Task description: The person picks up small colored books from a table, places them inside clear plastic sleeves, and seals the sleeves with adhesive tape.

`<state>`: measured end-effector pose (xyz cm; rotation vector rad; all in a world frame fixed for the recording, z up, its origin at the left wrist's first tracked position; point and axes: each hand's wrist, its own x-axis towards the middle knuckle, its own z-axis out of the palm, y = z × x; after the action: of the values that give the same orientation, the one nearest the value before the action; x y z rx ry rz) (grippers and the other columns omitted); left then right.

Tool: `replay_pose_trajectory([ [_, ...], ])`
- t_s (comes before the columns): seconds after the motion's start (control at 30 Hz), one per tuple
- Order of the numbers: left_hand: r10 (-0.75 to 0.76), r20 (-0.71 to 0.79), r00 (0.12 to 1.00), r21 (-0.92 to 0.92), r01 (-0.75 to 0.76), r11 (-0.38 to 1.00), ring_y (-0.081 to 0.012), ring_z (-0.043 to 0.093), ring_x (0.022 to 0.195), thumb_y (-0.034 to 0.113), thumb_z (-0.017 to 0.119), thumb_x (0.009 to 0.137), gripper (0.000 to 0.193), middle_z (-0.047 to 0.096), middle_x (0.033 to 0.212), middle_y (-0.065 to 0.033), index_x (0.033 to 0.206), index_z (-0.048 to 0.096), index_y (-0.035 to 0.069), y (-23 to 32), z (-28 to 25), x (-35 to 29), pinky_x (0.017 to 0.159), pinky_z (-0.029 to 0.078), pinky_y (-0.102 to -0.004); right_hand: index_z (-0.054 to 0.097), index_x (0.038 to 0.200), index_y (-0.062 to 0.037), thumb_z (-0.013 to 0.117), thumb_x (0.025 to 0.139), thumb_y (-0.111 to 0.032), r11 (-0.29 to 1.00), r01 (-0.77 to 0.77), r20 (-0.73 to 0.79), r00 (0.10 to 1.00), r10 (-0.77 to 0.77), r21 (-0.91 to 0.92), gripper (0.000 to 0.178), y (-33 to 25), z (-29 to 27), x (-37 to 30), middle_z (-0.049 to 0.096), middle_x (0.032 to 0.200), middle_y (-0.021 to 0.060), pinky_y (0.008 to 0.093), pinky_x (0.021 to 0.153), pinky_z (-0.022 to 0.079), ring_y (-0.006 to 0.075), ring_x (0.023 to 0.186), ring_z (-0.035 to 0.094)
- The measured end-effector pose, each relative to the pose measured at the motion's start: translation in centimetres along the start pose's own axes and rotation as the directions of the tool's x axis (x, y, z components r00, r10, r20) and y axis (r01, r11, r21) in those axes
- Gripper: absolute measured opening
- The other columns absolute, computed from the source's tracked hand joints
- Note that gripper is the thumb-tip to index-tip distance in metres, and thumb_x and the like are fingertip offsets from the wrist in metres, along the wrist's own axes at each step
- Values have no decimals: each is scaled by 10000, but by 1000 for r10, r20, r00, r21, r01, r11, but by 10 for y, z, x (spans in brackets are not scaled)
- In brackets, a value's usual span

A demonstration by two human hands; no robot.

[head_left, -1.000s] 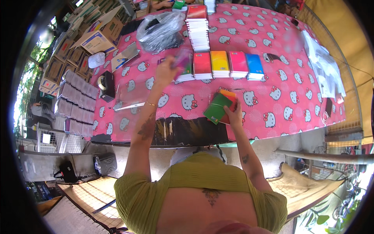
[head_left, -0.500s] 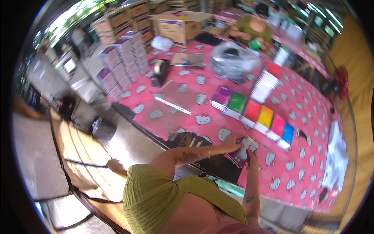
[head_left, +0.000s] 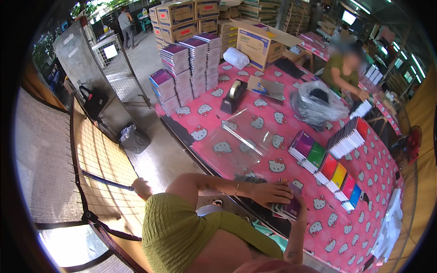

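A person in a green top stood at a table covered in pink patterned cloth [head_left: 318, 186], both hands closed on a bundle of small notebooks [head_left: 291, 209]. The left hand [head_left: 273, 193] lay across the top of the bundle, while the right hand [head_left: 301, 208] held its right side. A purple cover showed between them (the fingers hid most of the rest, so the count could not be told).

Ahead and to the right of the grip ran a row of six notebook piles [head_left: 328, 167], purple through blue, with a taller red-topped stack [head_left: 348, 139] just behind it. Ahead and to the left lay clear plastic sheets [head_left: 241, 141], then a tape dispenser [head_left: 233, 96], and farther off, tall stacks of purple-topped notebooks [head_left: 191, 59].

The work seemed well under way: the bundle looked gathered but not yet set down, and the far stacks appeared finished. The six piles, still loose on the cloth, seemed to be what was left.
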<state>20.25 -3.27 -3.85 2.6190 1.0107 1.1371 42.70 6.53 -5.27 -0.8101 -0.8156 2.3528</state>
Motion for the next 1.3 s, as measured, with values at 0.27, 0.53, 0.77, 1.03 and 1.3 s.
replay_pose_trajectory([
  [0.27,-613,54,788,-761,430,486,-262,567,1191,132,833,700,833,567,1282,-175,1381,375,-11,-24,22,-30,1014,450,-385,183,1553,-70,743,862,-380,534,628,154,717,-680,-566,942,73,48,-12,435,1410,142,389,1073,362,242,1256,467],
  [0.53,-630,-78,772,-727,389,566,-277,501,1249,180,876,658,995,502,1292,-185,1429,277,-5,-25,54,-18,1068,405,-405,286,1492,-34,797,794,-281,494,626,-29,601,-799,-603,900,87,45,14,437,1393,148,387,1051,385,265,1240,475],
  [0.77,-612,85,786,-681,494,540,-291,494,1269,247,882,674,982,504,1316,-194,1413,282,4,-32,59,-13,1053,413,-415,267,1474,-8,844,738,-131,557,585,-110,625,-773,-589,944,93,0,22,470,1345,124,368,1027,409,235,1205,497],
  [1.03,-548,135,825,-531,527,663,-364,545,1221,287,848,692,951,558,1251,-210,1403,287,-2,-27,57,-20,1021,445,-437,326,1403,-13,870,677,-47,569,556,70,750,-658,-606,908,83,-13,7,513,1293,112,357,1010,413,217,1165,524],
  [1.3,-356,-119,927,78,366,927,-391,309,1419,309,808,701,1020,361,1463,-278,1472,245,-53,34,-23,71,1149,271,-510,328,1425,-15,882,671,-48,574,487,58,793,-606,-659,937,101,-51,19,492,1329,106,350,1027,402,209,1210,488],
])
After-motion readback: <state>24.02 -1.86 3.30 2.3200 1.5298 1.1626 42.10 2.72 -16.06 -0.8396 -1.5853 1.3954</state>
